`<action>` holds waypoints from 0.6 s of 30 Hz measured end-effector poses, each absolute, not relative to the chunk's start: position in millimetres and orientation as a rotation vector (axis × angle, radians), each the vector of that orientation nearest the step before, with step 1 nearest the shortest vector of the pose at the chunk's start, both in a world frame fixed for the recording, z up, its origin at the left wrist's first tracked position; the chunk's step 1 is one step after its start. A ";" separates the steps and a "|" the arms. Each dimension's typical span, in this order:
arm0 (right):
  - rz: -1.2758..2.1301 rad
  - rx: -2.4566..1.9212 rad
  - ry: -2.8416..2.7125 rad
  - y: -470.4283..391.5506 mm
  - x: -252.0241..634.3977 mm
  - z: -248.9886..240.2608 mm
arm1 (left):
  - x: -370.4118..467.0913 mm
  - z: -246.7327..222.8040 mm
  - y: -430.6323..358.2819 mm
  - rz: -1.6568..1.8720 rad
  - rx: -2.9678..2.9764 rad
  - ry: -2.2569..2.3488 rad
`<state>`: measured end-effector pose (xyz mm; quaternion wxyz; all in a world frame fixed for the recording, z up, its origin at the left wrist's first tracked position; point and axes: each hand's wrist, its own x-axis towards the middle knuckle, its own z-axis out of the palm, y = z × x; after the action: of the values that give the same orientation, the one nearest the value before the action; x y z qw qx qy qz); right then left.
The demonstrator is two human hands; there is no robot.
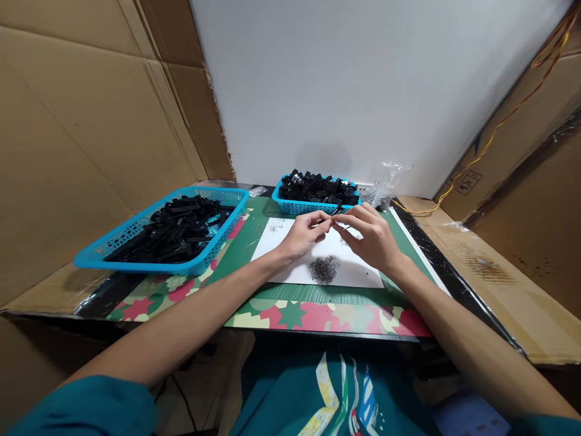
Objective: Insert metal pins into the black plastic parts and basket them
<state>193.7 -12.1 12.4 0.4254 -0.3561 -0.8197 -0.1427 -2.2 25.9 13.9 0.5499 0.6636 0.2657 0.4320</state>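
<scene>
Above a white sheet [290, 275], my left hand [305, 234] and my right hand [373, 235] meet at the fingertips. The left fingers pinch a small dark piece, mostly hidden by the fingers. My right hand's fingers are closed round a thin dark tool or part at the same spot; its shape is too small to make out. A pile of tiny dark metal bits [324, 269] lies on the sheet below the hands, with smaller scatterings near the sheet's far edge.
A large blue basket [200, 264] of long black pieces stands at the left. Behind the hands is a smaller blue basket [297, 208] of black pieces, with a clear plastic bag [384, 191] beside it. Cardboard walls flank the green mat [236, 266]; yellow wires hang at right.
</scene>
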 end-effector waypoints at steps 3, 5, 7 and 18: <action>-0.467 -0.897 -2.103 -12.7 197.7 14.8 | -3.9 15.8 25.4 1.025 1.638 0.648; -0.506 -0.892 -2.129 -12.9 198.9 15.7 | -4.5 16.9 25.2 1.006 1.679 0.655; -0.503 -0.872 -2.134 -12.6 198.8 15.7 | -4.8 18.0 24.9 0.996 1.710 0.662; -0.190 -0.848 -1.998 -11.7 199.5 16.8 | -8.0 17.5 24.3 1.004 1.890 0.679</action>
<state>199.5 -11.7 16.8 0.4631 -0.3450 -0.8127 -0.0775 -8.0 24.3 17.5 0.4334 0.7586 0.2727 0.4029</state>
